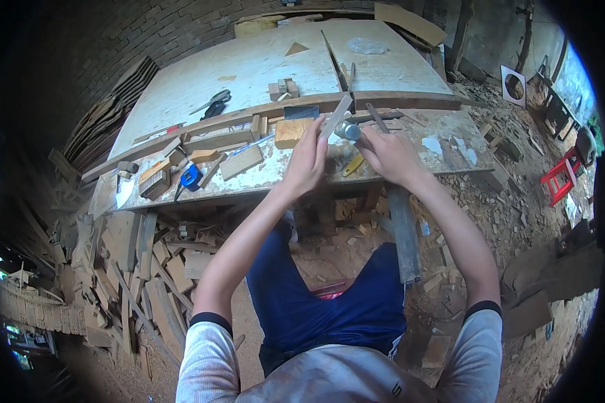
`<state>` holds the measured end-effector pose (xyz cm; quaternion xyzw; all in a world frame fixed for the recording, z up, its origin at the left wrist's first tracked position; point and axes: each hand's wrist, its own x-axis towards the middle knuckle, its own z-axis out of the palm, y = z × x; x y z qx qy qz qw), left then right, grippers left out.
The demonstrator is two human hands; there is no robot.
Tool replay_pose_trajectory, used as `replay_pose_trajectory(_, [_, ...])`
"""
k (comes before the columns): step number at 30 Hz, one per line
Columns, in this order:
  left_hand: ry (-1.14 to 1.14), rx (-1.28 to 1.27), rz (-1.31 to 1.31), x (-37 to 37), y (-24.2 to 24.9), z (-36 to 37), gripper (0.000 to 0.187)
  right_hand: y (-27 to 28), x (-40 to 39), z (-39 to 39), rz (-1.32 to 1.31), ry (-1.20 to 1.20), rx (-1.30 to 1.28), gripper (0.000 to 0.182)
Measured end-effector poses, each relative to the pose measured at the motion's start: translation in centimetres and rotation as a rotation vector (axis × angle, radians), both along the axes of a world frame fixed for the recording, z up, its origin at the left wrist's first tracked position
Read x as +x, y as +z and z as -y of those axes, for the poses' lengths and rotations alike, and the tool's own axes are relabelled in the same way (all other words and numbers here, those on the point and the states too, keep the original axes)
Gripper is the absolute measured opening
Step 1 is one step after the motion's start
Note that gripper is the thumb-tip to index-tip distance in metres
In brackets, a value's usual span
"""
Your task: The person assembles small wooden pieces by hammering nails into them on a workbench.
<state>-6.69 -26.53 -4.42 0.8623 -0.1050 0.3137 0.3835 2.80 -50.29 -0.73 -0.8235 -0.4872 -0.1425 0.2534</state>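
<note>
My left hand point(306, 161) is closed round a flat, pale strip point(336, 115) that points up and away over the workbench point(275, 168). In my right hand point(391, 156) is a short, greyish cylindrical object point(347, 130), its round end turned toward the strip. The two held things are very close together; whether they touch is hard to tell. Just left of my left hand lies a yellowish wooden block point(293, 133). Between my hands, near the bench's front edge, rests a yellow tool point(353, 164). A dark flat piece point(301, 112) is behind the block.
A blue tape measure point(190, 176) and wood blocks point(242, 162) lie on the bench's left part. A long wooden beam point(242, 122) crosses behind them, before a large pale board point(249, 67). Wood scraps point(165, 295) cover the floor; a red stool point(559, 180) stands far right.
</note>
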Motion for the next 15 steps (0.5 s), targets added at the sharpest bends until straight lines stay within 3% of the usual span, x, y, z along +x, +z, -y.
replay_pose_trajectory(8, [-0.019, 0.117, 0.069, 0.5, -2.1, -0.6, 0.063, -0.1, 0.0, -0.4, -0.074, -0.051, -0.029, 0.029])
replay_pose_trajectory(15, [-0.058, 0.042, -0.018, 0.9, -2.2, -1.8, 0.068, -0.2, 0.0, -0.6, 0.225, 0.022, -0.123, 0.032])
